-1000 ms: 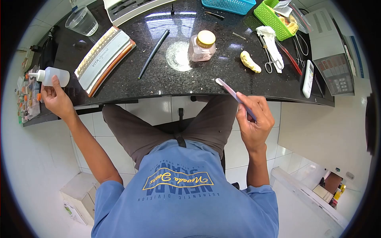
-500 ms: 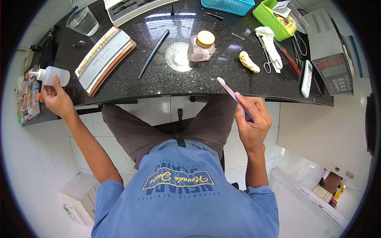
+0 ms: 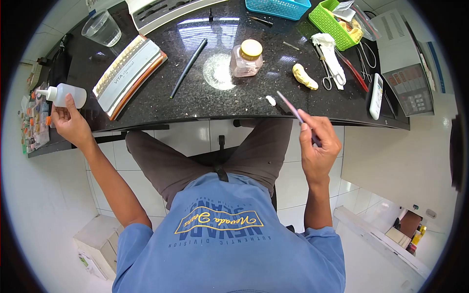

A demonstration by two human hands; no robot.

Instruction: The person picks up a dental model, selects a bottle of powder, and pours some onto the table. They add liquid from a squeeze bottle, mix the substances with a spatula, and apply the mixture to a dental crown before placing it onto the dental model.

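At the far left, my left hand (image 3: 69,121) is closed on a translucent white squeeze bottle (image 3: 73,95), which lies tipped sideways with its nozzle pointing left. My right hand (image 3: 320,144) grips a slim, pinkish-purple spatula-like tool (image 3: 289,105) by its handle, its tip aimed up and left over the counter's front edge. Just left of that tip, a small white blob (image 3: 270,100) rests on the black countertop (image 3: 195,108), apart from the tool. Beyond it stands a clear jar with a gold lid (image 3: 247,61), holding pinkish contents. A yellowish dental-model piece (image 3: 305,77) lies to its right.
A VITA shade guide (image 3: 128,75), a dark pen (image 3: 188,68) and a plastic cup (image 3: 101,30) occupy the left side. Scissor-like clamps (image 3: 328,80) on white cloth, a green basket (image 3: 337,29), a white remote (image 3: 376,97) and a control-panel machine (image 3: 408,73) line the right.
The tool in my right hand has moved right and turned onto its edge. The white blob, earlier at its tip, now shows separately on the counter. My left hand stays on the bottle.
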